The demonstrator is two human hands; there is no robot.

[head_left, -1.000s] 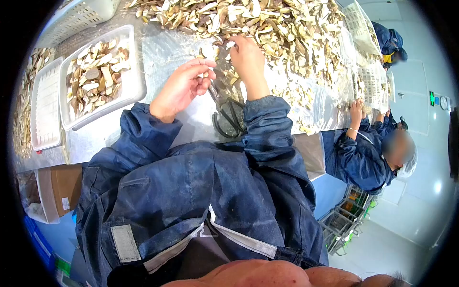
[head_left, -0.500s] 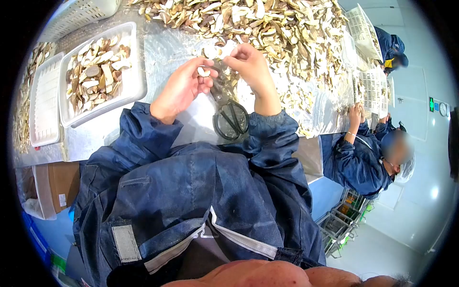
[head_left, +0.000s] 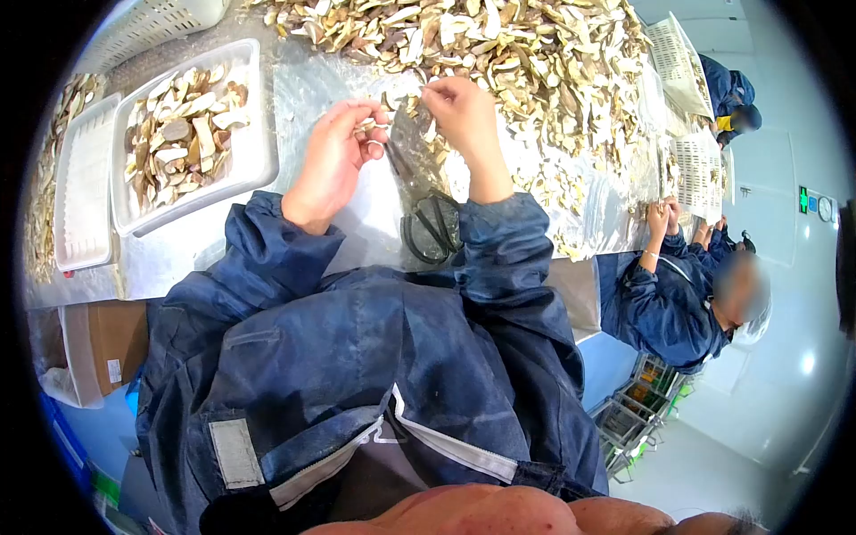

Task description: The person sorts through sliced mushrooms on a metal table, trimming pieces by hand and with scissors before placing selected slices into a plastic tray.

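My left hand (head_left: 334, 159) is raised over the metal table with its fingers curled. A pale mushroom slice (head_left: 367, 132) shows partly between the fingertips; the rest is hidden. To its right, my right hand (head_left: 464, 111) is pinched at the near edge of the heap of sliced mushrooms (head_left: 508, 62). Whatever lies between those fingertips is too small to make out. Black-handled scissors (head_left: 432, 228) lie on the table below and between my hands, handles towards me.
At left, a white plastic tray (head_left: 266, 134) holds mushroom slices, next to a ribbed white tray (head_left: 85, 192). White baskets (head_left: 698, 174) stand at the right. A co-worker (head_left: 669, 299) in dark blue sits nearby on the right, and another person (head_left: 727, 89) is farther back.
My right hand has shifted slightly left and up, its fingers at the heap's edge. My left fingers have curled further round the slice, which shows less. The scissors have barely moved.
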